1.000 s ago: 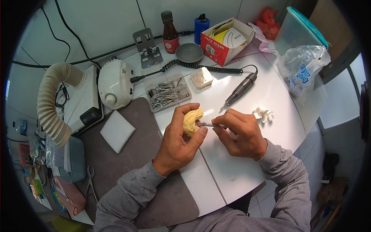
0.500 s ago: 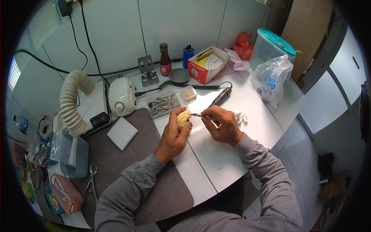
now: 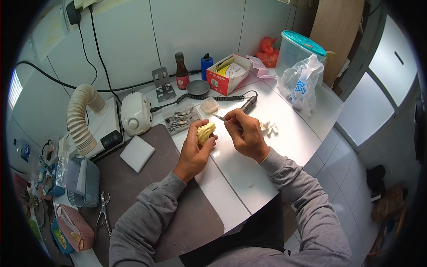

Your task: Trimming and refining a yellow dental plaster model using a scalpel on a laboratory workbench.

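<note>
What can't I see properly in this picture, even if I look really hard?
All in the head view:
- Back of the yellow piece: covered by the left hand.
- Rear part of the slim tool: hidden in the right hand.
- Front end of the dark handpiece: behind the right hand.
- Little metal bits: too small to tell each tip's shape.

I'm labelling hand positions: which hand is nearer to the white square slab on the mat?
Left. The left hand, holding the yellow piece, is to the right of the white slab; the right hand, holding a thin tool, is farther right.
</note>
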{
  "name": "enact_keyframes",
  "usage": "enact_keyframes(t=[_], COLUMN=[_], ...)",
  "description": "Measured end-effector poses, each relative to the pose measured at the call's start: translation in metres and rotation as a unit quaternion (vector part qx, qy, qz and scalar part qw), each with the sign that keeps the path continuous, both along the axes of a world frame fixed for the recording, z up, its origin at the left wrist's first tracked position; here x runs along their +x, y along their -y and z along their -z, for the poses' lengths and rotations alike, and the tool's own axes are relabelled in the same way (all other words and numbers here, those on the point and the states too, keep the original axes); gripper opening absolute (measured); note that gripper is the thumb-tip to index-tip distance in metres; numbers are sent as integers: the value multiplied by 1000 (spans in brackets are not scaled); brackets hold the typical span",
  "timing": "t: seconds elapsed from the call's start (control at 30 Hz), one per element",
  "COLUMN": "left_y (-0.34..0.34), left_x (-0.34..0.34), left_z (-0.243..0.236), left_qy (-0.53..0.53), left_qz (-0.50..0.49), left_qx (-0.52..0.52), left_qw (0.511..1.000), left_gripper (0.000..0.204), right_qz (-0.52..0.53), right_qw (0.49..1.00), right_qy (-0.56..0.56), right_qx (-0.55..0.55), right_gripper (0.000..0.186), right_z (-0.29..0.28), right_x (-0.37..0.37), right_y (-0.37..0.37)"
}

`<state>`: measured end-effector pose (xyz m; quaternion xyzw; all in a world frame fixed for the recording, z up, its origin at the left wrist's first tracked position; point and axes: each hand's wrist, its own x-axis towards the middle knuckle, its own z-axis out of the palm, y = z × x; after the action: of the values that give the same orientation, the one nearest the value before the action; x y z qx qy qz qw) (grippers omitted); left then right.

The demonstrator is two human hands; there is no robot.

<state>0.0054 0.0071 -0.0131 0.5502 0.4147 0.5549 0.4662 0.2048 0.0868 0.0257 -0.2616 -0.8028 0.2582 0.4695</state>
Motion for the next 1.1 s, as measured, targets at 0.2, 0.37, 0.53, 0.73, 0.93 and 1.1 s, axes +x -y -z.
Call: enact_keyframes(t=[0.2, 0.37, 0.53, 0.73, 0.93, 1.1], left_y=[-2, 0, 2, 3, 2, 1], left_x=[-2, -2, -3, -3, -5, -5], left_z=[-3, -7, -10, -9, -11, -10], left_qy=[-4, -11, -26, -22, 31, 58], left_qz=[4, 0, -1, -3, 0, 5], left_qx=[-2, -9, 15, 19, -5, -6], left_qw=[1000, 1000, 1000, 1000, 1000, 998], left_gripper=[45, 39, 29, 29, 33, 43], right_qz=[-9, -10, -4, -11, -18, -15], right_qw=[999, 999, 999, 999, 999, 999], right_qy=[31, 30, 38, 30, 31, 33], right_qx=[5, 1, 9, 16, 11, 19], right_gripper=[13, 14, 14, 14, 12, 14], right_z=[2, 4, 3, 2, 3, 8], right_x=[-2, 1, 3, 4, 5, 6], right_y=[1, 0, -2, 0, -1, -5])
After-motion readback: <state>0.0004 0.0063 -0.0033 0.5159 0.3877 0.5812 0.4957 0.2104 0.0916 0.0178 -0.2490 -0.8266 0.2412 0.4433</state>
